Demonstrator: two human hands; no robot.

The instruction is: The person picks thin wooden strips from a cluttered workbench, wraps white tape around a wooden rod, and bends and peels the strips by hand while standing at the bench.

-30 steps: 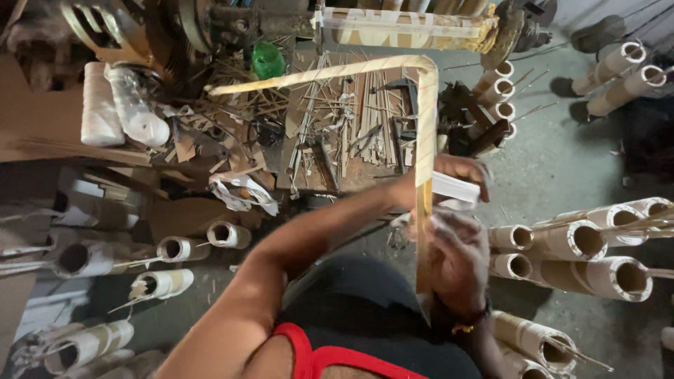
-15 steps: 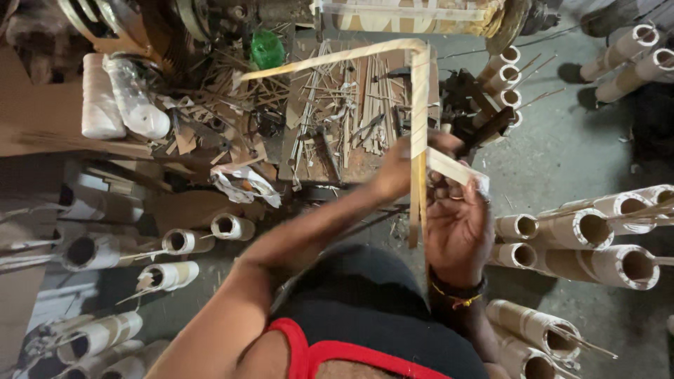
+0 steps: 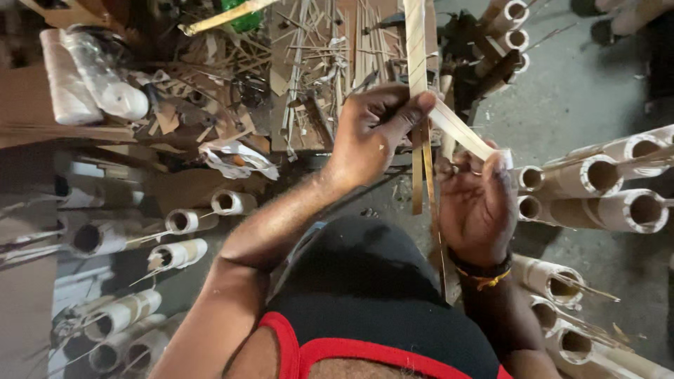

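The right hand (image 3: 481,207) sits nearest, palm up over the lap, fingers curled loosely around a roll of pale tape (image 3: 469,137) whose free end runs up and left to the strip (image 3: 415,42). Just beyond it, the left hand (image 3: 372,133) pinches the strip between thumb and fingertips, right where the tape meets the wood. The strip itself is a long, thin bamboo slat, held upright in front of the body; its lower end hangs between the two hands and its top runs out of view.

To do this winding well, I judge the left pinch should stay firm on the tape's start so it cannot slip, while the right hand keeps the tape taut and lays each turn flat, edges overlapping slightly (a slack turn would likely wrinkle or lift). Turning the strip a little with each pass looks easier than carrying the roll around it.

Farther off lie cut bamboo tubes (image 3: 604,189) on the right, more tubes (image 3: 182,221) on the left, and a bench (image 3: 316,77) littered with thin sticks and scraps.

Against the earlier frames, the strip's bent corner has left the view, the hands have risen closer to the camera, and the left hand has shifted from beside the tape to a grip on the strip.
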